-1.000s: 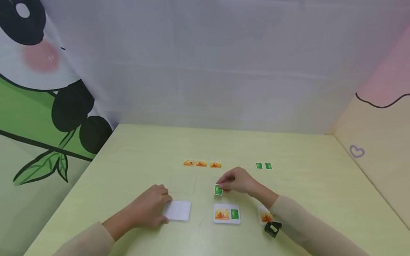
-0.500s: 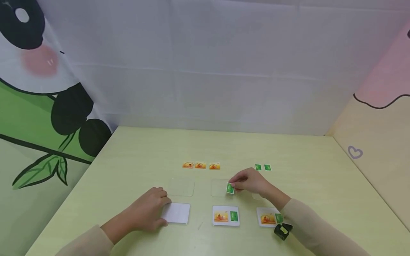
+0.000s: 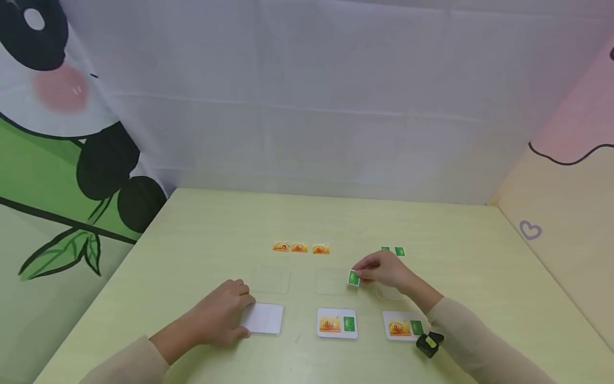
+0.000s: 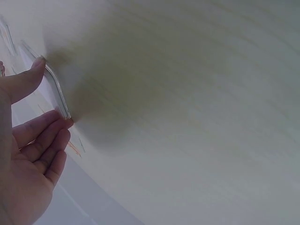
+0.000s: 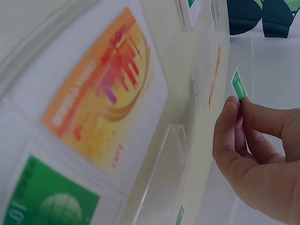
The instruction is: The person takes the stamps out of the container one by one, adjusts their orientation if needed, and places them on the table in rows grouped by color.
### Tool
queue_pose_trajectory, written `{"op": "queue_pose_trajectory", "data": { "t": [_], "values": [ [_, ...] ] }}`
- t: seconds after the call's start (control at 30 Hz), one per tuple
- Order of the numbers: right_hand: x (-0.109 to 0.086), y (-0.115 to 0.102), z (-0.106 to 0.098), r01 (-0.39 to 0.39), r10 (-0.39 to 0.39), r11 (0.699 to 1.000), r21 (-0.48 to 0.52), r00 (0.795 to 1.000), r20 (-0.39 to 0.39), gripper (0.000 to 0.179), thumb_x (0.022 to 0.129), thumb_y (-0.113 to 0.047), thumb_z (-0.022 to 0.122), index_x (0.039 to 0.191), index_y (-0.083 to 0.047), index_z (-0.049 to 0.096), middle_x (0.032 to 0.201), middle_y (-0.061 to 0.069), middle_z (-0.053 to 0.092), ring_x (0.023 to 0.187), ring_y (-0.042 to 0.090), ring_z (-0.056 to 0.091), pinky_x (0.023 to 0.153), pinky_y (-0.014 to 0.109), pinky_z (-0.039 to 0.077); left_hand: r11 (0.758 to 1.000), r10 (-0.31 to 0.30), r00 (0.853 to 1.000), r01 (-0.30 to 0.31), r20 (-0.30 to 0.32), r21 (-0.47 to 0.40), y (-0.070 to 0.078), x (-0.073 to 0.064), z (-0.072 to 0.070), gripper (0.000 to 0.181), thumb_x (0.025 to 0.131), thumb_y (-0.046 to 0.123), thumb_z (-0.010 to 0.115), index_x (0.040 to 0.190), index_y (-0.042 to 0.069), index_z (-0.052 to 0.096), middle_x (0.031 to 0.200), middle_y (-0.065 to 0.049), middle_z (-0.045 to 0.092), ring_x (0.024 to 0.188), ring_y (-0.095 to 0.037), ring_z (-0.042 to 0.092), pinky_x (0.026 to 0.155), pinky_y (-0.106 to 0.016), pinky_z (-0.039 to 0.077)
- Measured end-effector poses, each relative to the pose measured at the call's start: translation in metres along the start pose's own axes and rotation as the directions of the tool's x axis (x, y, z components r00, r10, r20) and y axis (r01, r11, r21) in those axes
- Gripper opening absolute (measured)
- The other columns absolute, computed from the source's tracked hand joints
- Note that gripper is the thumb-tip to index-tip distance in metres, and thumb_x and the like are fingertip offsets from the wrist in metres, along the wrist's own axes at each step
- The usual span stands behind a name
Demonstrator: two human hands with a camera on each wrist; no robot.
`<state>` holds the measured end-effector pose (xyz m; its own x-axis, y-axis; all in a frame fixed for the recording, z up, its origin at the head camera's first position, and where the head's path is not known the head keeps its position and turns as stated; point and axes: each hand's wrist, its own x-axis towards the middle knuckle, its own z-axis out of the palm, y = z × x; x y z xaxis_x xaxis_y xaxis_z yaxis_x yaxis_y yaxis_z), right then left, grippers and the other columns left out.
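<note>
My right hand (image 3: pixel 387 271) pinches a small green stamp (image 3: pixel 353 278) by its edge, between thumb and fingertips. In the right wrist view this stamp (image 5: pixel 238 86) stands raised off the table. On the left, my left hand (image 3: pixel 218 316) holds a blank white card-like block (image 3: pixel 264 319) by its sides, its thumb and fingers at opposite edges. Two similar white blocks, a middle one (image 3: pixel 337 334) and a right one (image 3: pixel 399 337), each carry an orange stamp and a green stamp side by side.
Three orange stamps (image 3: pixel 299 247) lie in a row farther back. Two green stamps (image 3: pixel 400 251) lie to their right, one partly behind my right hand. Clear plates (image 3: pixel 271 280) lie flat behind the blocks. A black band-like object (image 3: pixel 429 344) sits at the right sleeve.
My right hand has moved to the right with the green stamp, uncovering more of the right block and the clear plates. The left hand stays on its white block.
</note>
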<state>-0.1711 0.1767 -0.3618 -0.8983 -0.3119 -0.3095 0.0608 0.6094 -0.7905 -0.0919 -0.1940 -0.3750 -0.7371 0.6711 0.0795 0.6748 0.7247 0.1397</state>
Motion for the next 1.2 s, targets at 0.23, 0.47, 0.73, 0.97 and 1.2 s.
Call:
{"op": "queue_pose_trajectory", "data": {
  "t": [0.23, 0.47, 0.73, 0.97, 1.2],
  "values": [
    [0.0, 0.004, -0.01, -0.018, 0.018, 1.0, 0.009, 1.0, -0.018, 0.017, 0.089, -0.006, 0.065, 0.103, 0.002, 0.071, 0.094, 0.012, 0.073, 0.076, 0.011, 0.068, 0.074, 0.031, 0.058, 1.0, 0.002, 1.0, -0.002, -0.003, -0.021, 0.001, 0.0, -0.001, 0.044, 0.065, 0.036, 0.084, 0.094, 0.008, 0.068, 0.082, 0.007, 0.057, 0.078, -0.008, 0.043, 0.074, -0.029, 0.041],
    [0.005, 0.007, -0.015, -0.024, 0.024, 1.0, -0.005, 0.999, -0.021, 0.019, 0.09, -0.007, 0.065, 0.105, 0.003, 0.07, 0.095, 0.014, 0.073, 0.076, 0.012, 0.068, 0.075, 0.032, 0.057, 1.0, -0.008, 1.0, 0.008, -0.016, -0.012, 0.0, 0.0, 0.001, 0.043, 0.065, 0.036, 0.084, 0.094, 0.008, 0.069, 0.081, 0.007, 0.056, 0.078, -0.007, 0.043, 0.075, -0.028, 0.041],
    [0.011, 0.008, -0.021, -0.053, 0.052, 0.998, -0.031, 0.998, -0.047, 0.019, 0.09, -0.008, 0.065, 0.104, 0.003, 0.071, 0.098, 0.014, 0.072, 0.075, 0.01, 0.066, 0.075, 0.031, 0.057, 1.0, -0.003, 1.0, 0.003, -0.002, -0.022, 0.0, 0.001, 0.0, 0.043, 0.065, 0.037, 0.084, 0.094, 0.009, 0.069, 0.081, 0.007, 0.056, 0.078, -0.007, 0.043, 0.074, -0.029, 0.041],
    [0.016, 0.01, -0.024, -0.063, 0.061, 0.997, -0.046, 0.997, -0.051, 0.019, 0.09, -0.008, 0.065, 0.105, 0.002, 0.071, 0.099, 0.015, 0.072, 0.075, 0.009, 0.065, 0.075, 0.031, 0.057, 1.0, 0.007, 1.0, -0.007, -0.007, -0.014, -0.002, 0.001, 0.002, 0.044, 0.064, 0.037, 0.084, 0.094, 0.009, 0.068, 0.081, 0.008, 0.056, 0.077, -0.007, 0.042, 0.074, -0.028, 0.041],
    [0.024, 0.014, -0.029, -0.054, 0.051, 0.997, -0.048, 0.997, -0.054, 0.02, 0.09, -0.008, 0.064, 0.105, 0.004, 0.07, 0.1, 0.016, 0.072, 0.075, 0.009, 0.065, 0.074, 0.029, 0.057, 1.0, -0.001, 1.0, 0.0, -0.011, -0.014, -0.002, 0.001, 0.005, 0.043, 0.064, 0.037, 0.084, 0.093, 0.009, 0.068, 0.081, 0.007, 0.056, 0.077, -0.007, 0.042, 0.074, -0.028, 0.041]
  ]
}}
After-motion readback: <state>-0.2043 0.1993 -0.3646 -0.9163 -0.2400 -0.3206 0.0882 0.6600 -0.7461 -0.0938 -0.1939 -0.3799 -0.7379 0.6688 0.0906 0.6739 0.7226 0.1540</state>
